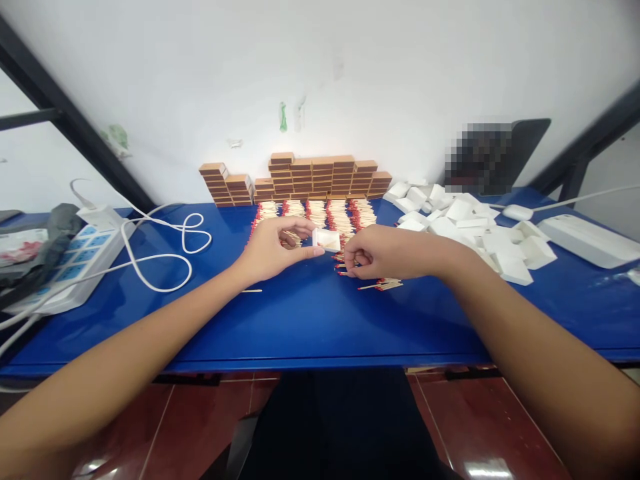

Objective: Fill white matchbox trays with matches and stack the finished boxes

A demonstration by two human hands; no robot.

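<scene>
My left hand (273, 248) is closed on a small white matchbox tray (328, 241), pinching it at its left side between thumb and fingers. The tray's open side faces up toward me, and a match or two may lie in it. Just right of the tray, my right hand (380, 251) has its fingers curled in a pinch; what they hold, if anything, is hidden. Rows of red-headed matches (316, 213) lie behind both hands, partly covered by them. A few loose matches (389, 285) rest below my right hand.
Stacked matchboxes (300, 175) stand along the wall. A heap of white trays (467, 213) lies at right, near a white box (590, 241) and a dark screen-like panel (530, 153). At left are a power strip (85, 257) and looped white cable (131, 257) on the blue table (300, 333).
</scene>
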